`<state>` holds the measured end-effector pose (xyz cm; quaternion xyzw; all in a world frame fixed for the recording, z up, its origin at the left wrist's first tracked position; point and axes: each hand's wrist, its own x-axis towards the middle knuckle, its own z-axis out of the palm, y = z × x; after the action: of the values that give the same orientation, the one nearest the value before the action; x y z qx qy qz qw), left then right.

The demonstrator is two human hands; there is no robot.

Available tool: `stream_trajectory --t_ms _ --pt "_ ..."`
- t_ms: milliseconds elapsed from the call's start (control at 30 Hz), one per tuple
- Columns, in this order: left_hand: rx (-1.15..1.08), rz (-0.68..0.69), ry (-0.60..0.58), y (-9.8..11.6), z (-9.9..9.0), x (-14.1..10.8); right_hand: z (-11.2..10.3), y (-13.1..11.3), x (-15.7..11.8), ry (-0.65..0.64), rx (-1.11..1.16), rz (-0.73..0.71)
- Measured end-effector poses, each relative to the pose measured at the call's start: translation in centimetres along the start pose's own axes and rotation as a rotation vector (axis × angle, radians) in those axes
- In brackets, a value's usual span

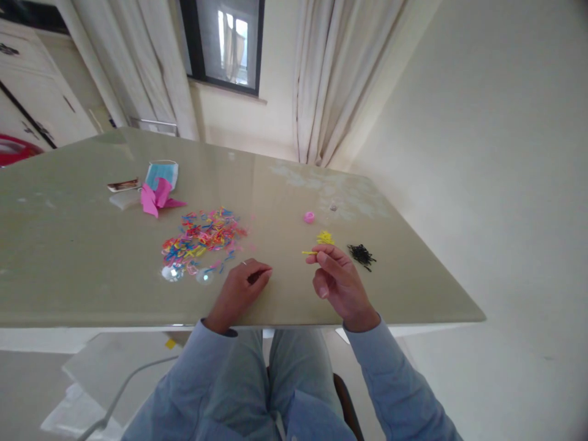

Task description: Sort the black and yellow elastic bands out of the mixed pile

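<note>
My right hand [339, 283] is raised over the table with a thin yellow rubber band [309, 252] pinched between thumb and fingertips. Just beyond those fingers lies a small pile of yellow rubber bands [325, 237]. A pile of black rubber bands [362, 256] sits to its right. My left hand [243, 286] rests on the tabletop, fingers curled closed, and nothing shows in them. To the left of it spreads a large loose heap of mixed rubber bands [202, 237] in red, blue, yellow, orange and pink.
A small pink round object [309, 217] lies behind the yellow pile. Two shiny clear discs [173, 272] sit by the heap's near edge. Farther left are pink paper [158, 197], a blue face mask [162, 175] and a brown-and-white packet [123, 185]. A wall [496, 184] rises at right.
</note>
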<state>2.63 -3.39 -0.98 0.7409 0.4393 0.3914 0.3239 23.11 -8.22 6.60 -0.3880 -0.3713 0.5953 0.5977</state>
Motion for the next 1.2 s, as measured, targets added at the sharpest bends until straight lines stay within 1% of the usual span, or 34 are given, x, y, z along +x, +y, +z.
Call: stream_trajectory --t_ms 100,267,400,533,633,700,800,867,933,1000,1067,1133,1200 --pt "-0.007 -0.003 0.018 0.0 -0.1 -0.1 -1.2 -0.4 -0.9 0.036 0.028 -0.014" --pt "0.021 -0.039 0.011 0.1 -0.2 -0.1 -2.7 -1.0 -2.3 0.090 0.080 -0.043" --pt "0.028 -0.078 0.014 0.2 -0.3 -0.1 -3.7 -1.2 -2.3 0.103 0.053 -0.074" --pt "0.028 -0.095 0.027 0.4 -0.3 -0.1 -5.2 -1.2 -0.5 0.150 -0.068 -0.142" --pt "0.040 -0.099 0.039 0.6 -0.3 -0.1 -6.8 -1.3 2.2 0.199 -0.182 -0.188" --pt "0.040 -0.095 0.045 0.7 -0.3 0.0 -8.0 -1.4 4.3 0.220 -0.228 -0.188" --pt "0.027 -0.095 0.054 0.7 -0.3 0.0 -9.5 -1.4 7.0 0.271 -0.413 -0.210" --pt "0.021 -0.106 0.061 0.6 -0.2 0.0 -10.3 -1.3 8.2 0.300 -0.633 -0.229" --pt "0.027 -0.119 0.073 0.5 -0.2 0.0 -11.1 -1.1 8.8 0.302 -0.893 -0.262" --pt "0.041 -0.130 0.077 0.6 -0.1 0.0 -11.6 -0.9 8.9 0.264 -1.135 -0.288" --pt "0.058 -0.131 0.069 0.7 -0.1 -0.1 -12.0 -0.7 8.8 0.210 -1.308 -0.274" --pt "0.076 -0.122 0.061 0.8 -0.1 -0.1 -12.2 -0.4 8.7 0.164 -1.401 -0.248" --pt "0.096 -0.105 0.047 1.0 -0.1 0.0 -12.4 -0.3 8.8 0.135 -1.444 -0.268"
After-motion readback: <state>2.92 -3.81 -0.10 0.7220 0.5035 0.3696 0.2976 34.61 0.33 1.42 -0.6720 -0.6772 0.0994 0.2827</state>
